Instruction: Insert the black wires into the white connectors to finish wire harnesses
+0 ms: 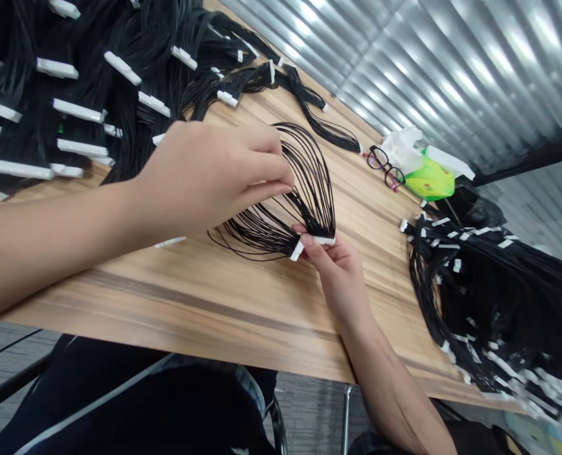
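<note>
A wire harness of thin black wires (316, 170) bends in a loop above the table, and its two white connectors (327, 241) sit close together at the near end. My right hand (340, 268) is closed on these connectors, its thumb pressing between them. Over the loop, my left hand (219, 167) is closed in a pinch among the wires. Its back and fingers cover part of the loop, so how many wires it grips is hidden. A white connector (170, 241) lies on the table under my left forearm.
Many black harnesses with white connectors (122, 67) cover the far left of the wooden table (205, 303). Another pile (499, 265) lies at the right. Eyeglasses (385, 167) and a green tissue pack (430, 180) are near the corrugated metal wall (380, 57).
</note>
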`<state>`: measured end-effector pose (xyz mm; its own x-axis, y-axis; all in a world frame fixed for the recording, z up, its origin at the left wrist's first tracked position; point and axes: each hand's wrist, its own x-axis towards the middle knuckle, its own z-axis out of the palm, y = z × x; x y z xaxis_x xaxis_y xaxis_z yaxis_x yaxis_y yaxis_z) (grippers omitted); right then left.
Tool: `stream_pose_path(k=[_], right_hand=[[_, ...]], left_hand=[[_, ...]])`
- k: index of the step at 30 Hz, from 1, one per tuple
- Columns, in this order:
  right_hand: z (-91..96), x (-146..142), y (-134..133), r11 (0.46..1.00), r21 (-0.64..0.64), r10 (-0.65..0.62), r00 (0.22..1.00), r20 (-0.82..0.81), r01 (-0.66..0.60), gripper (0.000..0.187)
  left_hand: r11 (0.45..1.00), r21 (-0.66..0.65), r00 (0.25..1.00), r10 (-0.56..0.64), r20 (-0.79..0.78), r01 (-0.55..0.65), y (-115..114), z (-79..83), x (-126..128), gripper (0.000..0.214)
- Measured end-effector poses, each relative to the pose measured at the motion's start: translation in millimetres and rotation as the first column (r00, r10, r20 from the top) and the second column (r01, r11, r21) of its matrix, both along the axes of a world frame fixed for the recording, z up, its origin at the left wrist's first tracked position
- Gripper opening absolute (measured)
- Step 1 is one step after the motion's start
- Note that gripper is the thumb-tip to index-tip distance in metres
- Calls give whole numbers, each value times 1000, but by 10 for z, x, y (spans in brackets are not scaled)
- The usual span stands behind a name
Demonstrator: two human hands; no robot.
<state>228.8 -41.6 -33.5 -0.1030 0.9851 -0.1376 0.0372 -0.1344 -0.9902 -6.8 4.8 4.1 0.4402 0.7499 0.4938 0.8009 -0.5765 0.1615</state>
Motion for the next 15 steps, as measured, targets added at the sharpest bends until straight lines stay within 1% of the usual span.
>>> stream_pose_path(k=[3,6,7,10,12,15], right_hand=[[9,10,4,999,-8,31,999,-27,-31,20],[23,16,-1,998,-5,64,997,-47,-64,18],[26,20,-1,999,-3,51,998,-48,-51,18],[30,34,14,1000,16,-22,1000,-21,22,21],[31,41,29,998,32,-53,999,6,53,21],[39,42,43,999,38,-29,999,35,28,21]], left_hand=[[999,38,998,25,-52,-23,28,27,-34,43],[998,50,993,-31,-113,37,42,58,-62,48],[997,60,991,-39,-126,47,42,71,-70,46],[998,61,981,5,-193,7,28,104,-82,41],[998,63,974,24,-224,-10,17,108,-82,42],[992,126,984,2,-178,20,19,80,-79,41]])
